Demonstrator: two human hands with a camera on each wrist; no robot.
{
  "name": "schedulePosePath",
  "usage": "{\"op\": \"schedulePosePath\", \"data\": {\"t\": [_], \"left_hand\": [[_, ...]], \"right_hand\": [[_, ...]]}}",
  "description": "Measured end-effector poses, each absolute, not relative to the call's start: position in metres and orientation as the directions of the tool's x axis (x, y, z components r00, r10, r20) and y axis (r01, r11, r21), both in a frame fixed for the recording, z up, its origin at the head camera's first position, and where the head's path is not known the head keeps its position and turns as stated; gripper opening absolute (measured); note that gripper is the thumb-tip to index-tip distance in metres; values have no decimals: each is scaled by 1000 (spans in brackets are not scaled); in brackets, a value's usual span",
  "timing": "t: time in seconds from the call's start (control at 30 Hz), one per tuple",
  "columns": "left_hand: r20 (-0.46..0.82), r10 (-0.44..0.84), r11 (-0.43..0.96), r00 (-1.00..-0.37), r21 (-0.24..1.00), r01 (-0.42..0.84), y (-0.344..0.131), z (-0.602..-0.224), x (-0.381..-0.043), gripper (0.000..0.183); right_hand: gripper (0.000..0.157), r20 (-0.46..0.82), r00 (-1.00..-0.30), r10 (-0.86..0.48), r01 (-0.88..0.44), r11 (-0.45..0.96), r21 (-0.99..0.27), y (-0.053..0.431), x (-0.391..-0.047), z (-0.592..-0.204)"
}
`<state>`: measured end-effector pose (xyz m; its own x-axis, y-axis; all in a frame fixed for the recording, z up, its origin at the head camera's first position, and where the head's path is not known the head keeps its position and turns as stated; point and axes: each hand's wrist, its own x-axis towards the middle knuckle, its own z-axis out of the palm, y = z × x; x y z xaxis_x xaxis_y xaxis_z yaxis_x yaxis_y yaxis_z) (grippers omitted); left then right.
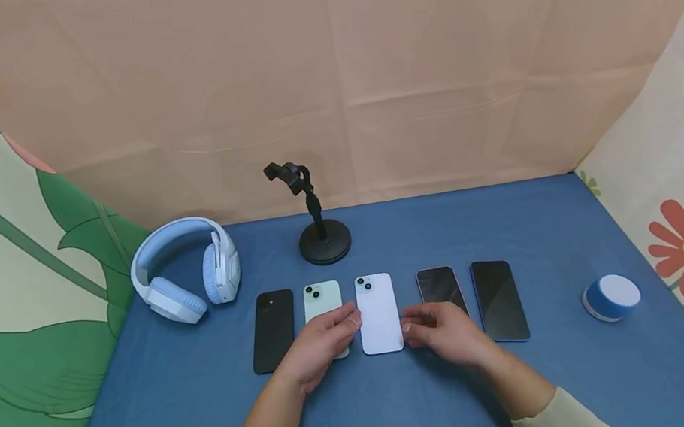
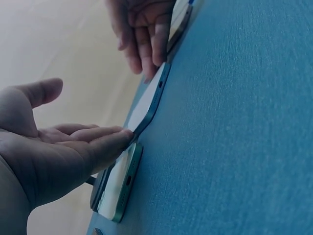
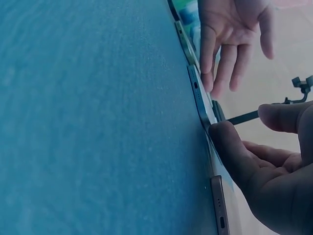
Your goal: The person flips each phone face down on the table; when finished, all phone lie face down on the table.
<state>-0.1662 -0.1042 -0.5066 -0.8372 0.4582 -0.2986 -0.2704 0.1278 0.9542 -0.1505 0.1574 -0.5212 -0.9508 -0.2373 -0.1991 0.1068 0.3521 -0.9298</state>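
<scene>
A pale lilac smartphone (image 1: 378,314) lies back side up in the middle of a row, its camera at the far end. My left hand (image 1: 326,344) reaches over a mint-green phone (image 1: 322,298), its straight fingertips at the lilac phone's left edge. At the right edge of the lilac phone are the fingertips of my right hand (image 1: 443,333), fingers loosely bent and thumb raised in the right wrist view. That hand partly covers a smaller phone (image 1: 439,283) with its dark screen up. Neither hand grips anything.
A black phone (image 1: 273,331) ends the row at left, and a dark-screened phone (image 1: 499,301) at right. Behind stand light blue headphones (image 1: 186,270) and a black stand (image 1: 324,242) with a clamp. A blue and white round container (image 1: 611,297) sits at far right.
</scene>
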Motion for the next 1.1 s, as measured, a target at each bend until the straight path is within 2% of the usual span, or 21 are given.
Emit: {"op": "schedulePosePath", "data": {"t": [0.37, 0.53, 0.67, 0.8, 1.1], "left_hand": [[-281, 495, 144, -822, 960, -241, -90, -507, -161, 64], [-294, 507, 133, -811, 956, -263, -82, -507, -159, 62], [-297, 520, 73, -801, 950, -304, -75, -507, -159, 61], [-290, 532, 17, -796, 943, -333, -69, -507, -158, 61], [-291, 539, -7, -790, 937, -350, -54, -511, -156, 63]], "right_hand": [[45, -196, -953, -229, 119, 312, -943, 170, -149, -521], [45, -198, -961, -190, 130, 323, -938, 179, -143, -518], [45, -202, -966, -159, 145, 313, -939, 185, -140, -515], [46, -197, -969, -147, 137, 340, -930, 191, -138, -512], [48, -194, -978, -77, 146, 412, -899, 210, -132, -507]]}}
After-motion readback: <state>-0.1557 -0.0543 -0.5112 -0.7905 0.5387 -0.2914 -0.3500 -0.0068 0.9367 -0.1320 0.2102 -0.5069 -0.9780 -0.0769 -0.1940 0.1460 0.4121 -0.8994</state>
